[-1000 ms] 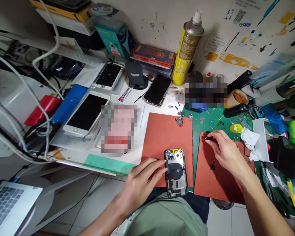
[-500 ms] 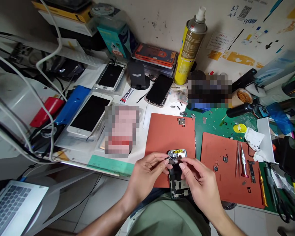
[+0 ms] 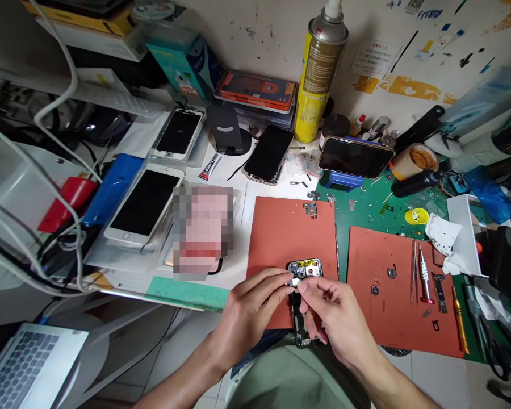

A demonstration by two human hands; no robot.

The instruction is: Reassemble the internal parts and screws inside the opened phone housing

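Note:
An opened phone [image 3: 306, 265] lies at the near edge of an orange-red mat [image 3: 287, 233], its inner parts bare and a yellow label near its top. Over its upper half, the fingertips of both my hands meet at a small silvery part [image 3: 295, 282], too small to name. My left hand [image 3: 249, 304] pinches it from the left. From the other side, the thumb and index finger of my right hand [image 3: 336, 307] close on it, while the remaining fingers curl over the phone. My hands hide much of the phone's middle.
On a second mat [image 3: 366, 318] to the right lie tweezers [image 3: 414, 270], a screwdriver [image 3: 424, 278] and small parts. A propped phone [image 3: 357, 159] and a yellow spray can [image 3: 317, 79] stand behind. Several phones lie left, including a white one [image 3: 145, 201].
My right hand has moved left, and its thumb and finger now meet the small part at my left fingertips. The view has shifted slightly.

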